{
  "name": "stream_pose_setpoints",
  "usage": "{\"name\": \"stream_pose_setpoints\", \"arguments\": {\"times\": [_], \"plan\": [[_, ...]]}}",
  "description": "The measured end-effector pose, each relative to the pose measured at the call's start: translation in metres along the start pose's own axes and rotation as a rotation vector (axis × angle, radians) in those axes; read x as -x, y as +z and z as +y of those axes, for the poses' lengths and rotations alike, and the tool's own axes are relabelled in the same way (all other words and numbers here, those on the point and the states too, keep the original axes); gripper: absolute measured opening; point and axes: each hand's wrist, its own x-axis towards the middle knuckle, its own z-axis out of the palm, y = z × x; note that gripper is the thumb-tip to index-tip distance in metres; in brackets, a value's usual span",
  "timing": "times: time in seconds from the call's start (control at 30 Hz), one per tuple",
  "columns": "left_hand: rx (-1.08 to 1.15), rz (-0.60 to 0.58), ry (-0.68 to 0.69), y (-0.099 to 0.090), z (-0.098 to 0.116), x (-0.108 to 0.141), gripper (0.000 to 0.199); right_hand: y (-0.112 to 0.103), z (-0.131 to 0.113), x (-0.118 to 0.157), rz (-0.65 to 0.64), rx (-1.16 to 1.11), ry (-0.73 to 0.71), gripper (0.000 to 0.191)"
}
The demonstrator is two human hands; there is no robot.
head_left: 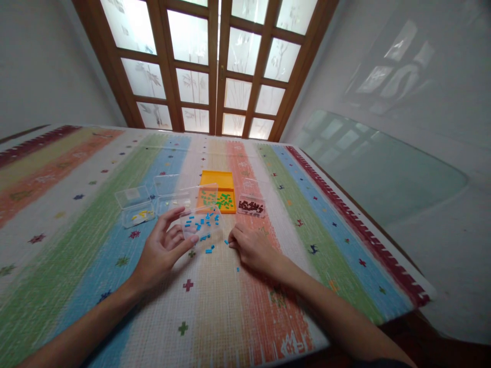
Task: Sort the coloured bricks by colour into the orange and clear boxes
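A clear plastic box (pixel 184 225) with several small blue bricks (pixel 202 221) in it is in my left hand (pixel 164 248). The thumb is on its near side and the fingers are around its left side; the box looks tilted. My right hand (pixel 249 248) is closed in a pinch, with a small blue brick (pixel 226 242) at its fingertips. Other loose blue bricks (pixel 208 251) lie on the cloth in front of the box. One more blue piece (pixel 238 269) lies nearer to me, below my right hand.
Behind the held box, an open orange box (pixel 217 179) contains green pieces (pixel 224 201). To its right is a clear box of dark red pieces (pixel 251 206). At left, an open clear box (pixel 132 197) has yellow pieces (pixel 142 215); another clear box (pixel 166 204) holds white ones. A striped cloth (pixel 153 327) covers the table.
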Motion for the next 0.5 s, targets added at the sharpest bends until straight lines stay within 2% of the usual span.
{"name": "stream_pose_setpoints", "arguments": {"times": [0.13,0.3,0.4,0.5], "plan": [[0.006,-0.002,-0.035,-0.001,0.000,0.000,0.062,-0.004,0.012,-0.001,0.088,-0.091,-0.070,0.009],[0.016,-0.002,-0.064,-0.001,0.004,0.002,0.066,-0.033,0.015,-0.011,0.288,-0.233,-0.257,0.007],[0.031,-0.012,-0.063,0.001,0.006,0.003,0.066,-0.049,0.007,-0.022,0.282,-0.184,-0.328,0.006],[0.029,-0.024,-0.066,0.002,0.005,0.005,0.068,-0.053,-0.003,-0.037,0.217,-0.038,-0.359,0.006]]}}
